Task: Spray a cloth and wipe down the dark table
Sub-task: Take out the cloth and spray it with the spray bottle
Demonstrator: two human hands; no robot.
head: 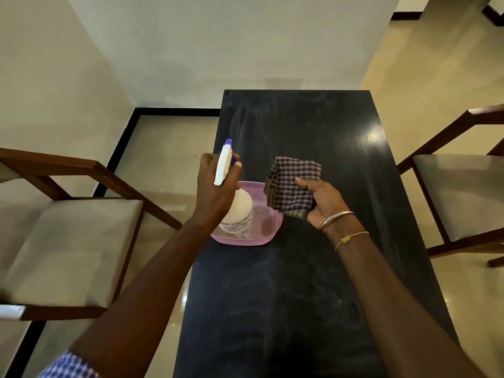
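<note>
The left hand [215, 192] is wrapped around a white spray bottle [231, 197], held above a pink tray [268, 236] on the dark counter [300, 296]. Just to its right, the right hand [324, 205] grips a folded checked cloth [291, 184], raised off the counter, thumb pressed on its face.

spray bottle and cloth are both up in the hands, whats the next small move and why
Probably turn the nozzle toward the cloth and squeeze the trigger. The left hand holds the spray bottle above the pink tray, the right hand holds the folded cloth up beside it, and the dark table looks smeared, unwiped.
</note>
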